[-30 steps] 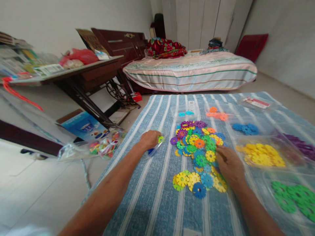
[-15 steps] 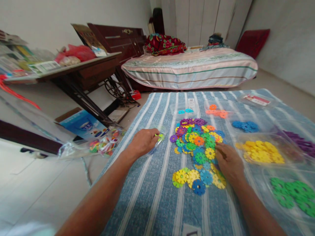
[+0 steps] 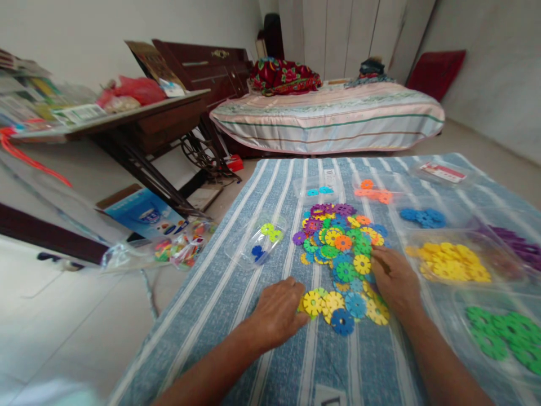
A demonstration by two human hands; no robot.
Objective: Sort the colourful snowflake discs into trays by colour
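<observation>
Your striped bench cloth (image 3: 270, 338) carries a heap of coloured snowflake discs (image 3: 340, 254) at its middle. Your right hand (image 3: 393, 280) lies loosely curled on the heap's right edge; your left hand (image 3: 276, 313), fingers bent, touches a yellow disc (image 3: 313, 303), gripping nothing visible.

Discs (image 3: 338, 248) on cloth (image 3: 270, 338) before bed (image 3: 329, 115)

You've got a blue striped cloth (image 3: 270, 338) filling the lower right of the frame. On it: a mixed pile of coloured discs (image 3: 340, 254) at centre, a clear tray (image 3: 257, 248) to its left, yellow discs (image 3: 450, 262) and green discs (image 3: 507, 335) at right.
</observation>
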